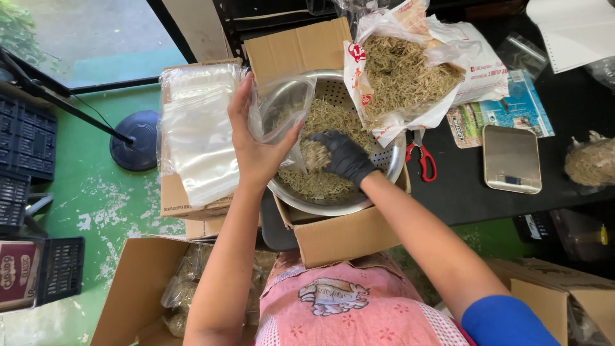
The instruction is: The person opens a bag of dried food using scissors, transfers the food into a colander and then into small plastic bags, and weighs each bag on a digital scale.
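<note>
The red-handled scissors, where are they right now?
In the head view, the scissors lie on the black table, right of the metal colander, between it and the small scale.

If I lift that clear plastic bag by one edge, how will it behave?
The clear plastic bag probably flops: it sags and creases in the left hand. It looks thin and likely light. The dried herb pinched by the gloved right hand could spill if its mouth folds.

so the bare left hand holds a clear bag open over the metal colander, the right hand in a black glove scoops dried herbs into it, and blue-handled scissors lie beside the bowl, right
Not quite: the scissors have red handles, not blue, as the head view shows. The rest holds: the bare left hand holds the clear bag open over the metal colander, and the black-gloved right hand scoops dried herbs.
</note>
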